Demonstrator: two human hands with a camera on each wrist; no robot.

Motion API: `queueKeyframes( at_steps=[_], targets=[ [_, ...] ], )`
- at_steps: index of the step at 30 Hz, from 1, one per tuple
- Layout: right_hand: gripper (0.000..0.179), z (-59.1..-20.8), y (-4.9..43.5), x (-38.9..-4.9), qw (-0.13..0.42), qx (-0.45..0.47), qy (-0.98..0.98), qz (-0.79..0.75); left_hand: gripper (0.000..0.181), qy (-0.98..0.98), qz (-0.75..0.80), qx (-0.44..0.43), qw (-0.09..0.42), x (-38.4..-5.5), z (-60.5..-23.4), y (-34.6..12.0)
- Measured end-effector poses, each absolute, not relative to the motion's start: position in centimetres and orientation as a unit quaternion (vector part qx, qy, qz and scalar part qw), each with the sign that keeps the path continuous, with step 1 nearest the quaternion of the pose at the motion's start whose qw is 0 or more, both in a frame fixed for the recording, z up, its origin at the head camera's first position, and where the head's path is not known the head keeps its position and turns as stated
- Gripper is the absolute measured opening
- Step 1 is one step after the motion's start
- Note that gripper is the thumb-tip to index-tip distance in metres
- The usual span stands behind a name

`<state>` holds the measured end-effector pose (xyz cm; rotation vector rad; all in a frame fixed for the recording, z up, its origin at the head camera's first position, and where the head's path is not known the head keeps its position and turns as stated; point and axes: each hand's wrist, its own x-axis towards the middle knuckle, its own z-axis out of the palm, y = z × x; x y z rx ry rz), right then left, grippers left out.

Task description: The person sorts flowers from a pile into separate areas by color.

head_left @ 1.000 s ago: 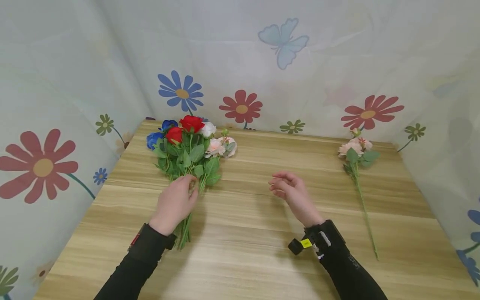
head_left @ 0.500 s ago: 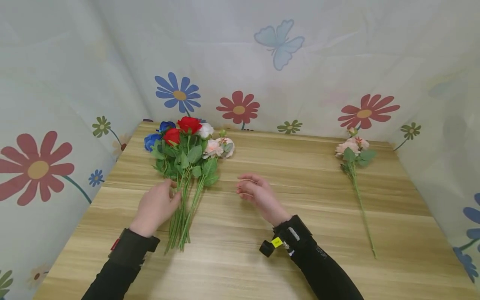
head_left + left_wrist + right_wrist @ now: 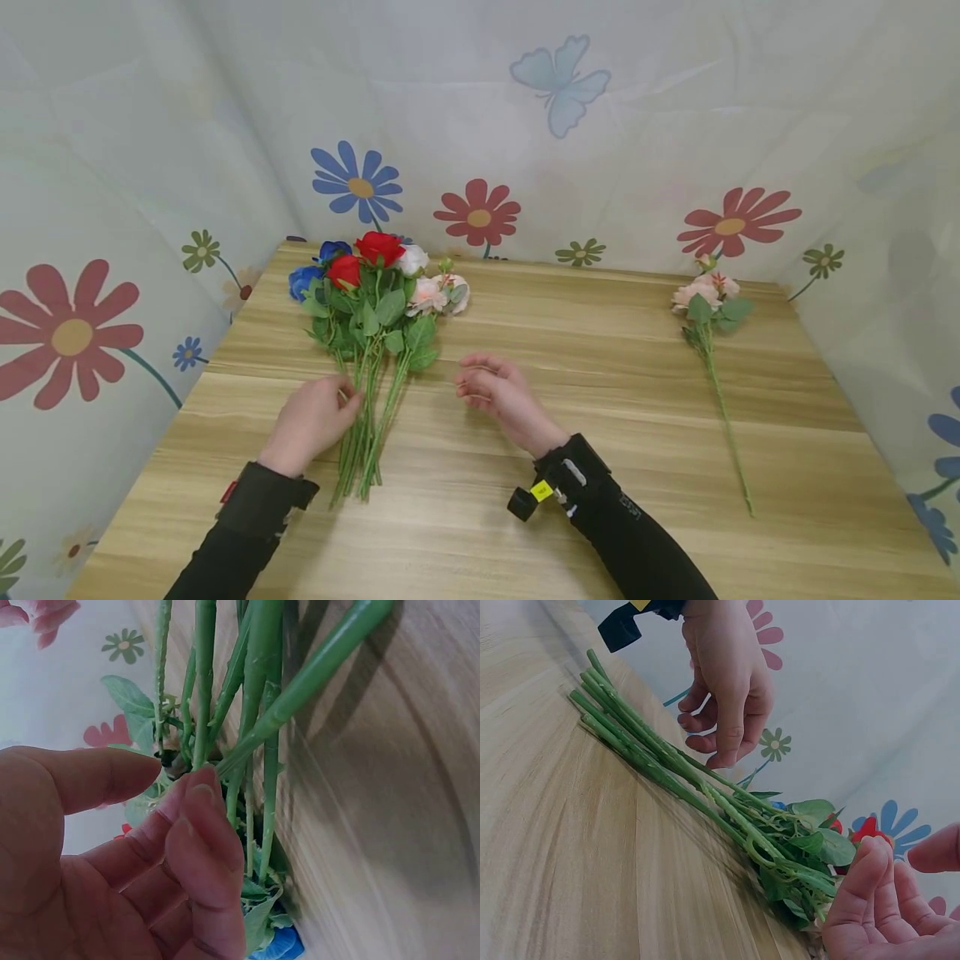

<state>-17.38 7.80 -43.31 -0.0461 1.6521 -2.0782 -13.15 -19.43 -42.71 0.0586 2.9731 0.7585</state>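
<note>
A wooden worktop (image 3: pixel 570 433) fills the scene, closed in at its far and side edges by a pale cloth backdrop (image 3: pixel 645 142) printed with flowers and a butterfly.

Toward the far left corner of the worktop lies a bunch of artificial flowers (image 3: pixel 371 308), red, blue, white and pink heads pointing to the far edge, green stems (image 3: pixel 365 442) running back toward the near edge and lying flat on the wood. Near the far right corner, well apart from the bunch, a single pink flower sprig (image 3: pixel 711 333) lies with its long stem pointing to the near edge.

The left hand (image 3: pixel 311 421) rests at the left side of the stems, about midway along them. Its fingers are loosely bent and close together, their tips touching the stems; the left wrist view shows the thumb apart from the fingers and nothing clamped between them. The right hand (image 3: pixel 498 396) hovers just right of the bunch, toward the middle of the worktop, palm turned left, fingers loosely curled and slightly apart, holding nothing. Both forearms wear black sleeves; a small black camera with a yellow tag (image 3: pixel 528 498) sits at the right wrist.
</note>
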Motion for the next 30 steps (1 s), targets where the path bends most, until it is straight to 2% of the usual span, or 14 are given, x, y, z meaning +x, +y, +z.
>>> queueKeyframes(
  at_steps=[8, 18, 23, 30],
  targets=[
    [0.023, -43.3, 7.8, -17.4, 0.252, -0.013, 0.604, -0.756, 0.02, 0.967, 0.25, 0.02, 0.038, -13.4, -42.9, -19.3],
    [0.035, -43.5, 8.0, -17.3, 0.256, -0.027, 0.601, -0.757, 0.017, 0.963, 0.265, 0.006, 0.051, -13.8, -43.6, -19.4],
    [0.033, -43.7, 8.1, -17.3, 0.259, -0.028, 0.602, -0.755, 0.021, 0.964, 0.259, 0.0, 0.056, -14.0, -43.8, -19.6],
    [0.035, -43.7, 8.2, -17.3, 0.259, -0.026, 0.605, -0.752, 0.018, 0.965, 0.257, 0.007, 0.059, -14.2, -43.7, -19.5]
  ],
)
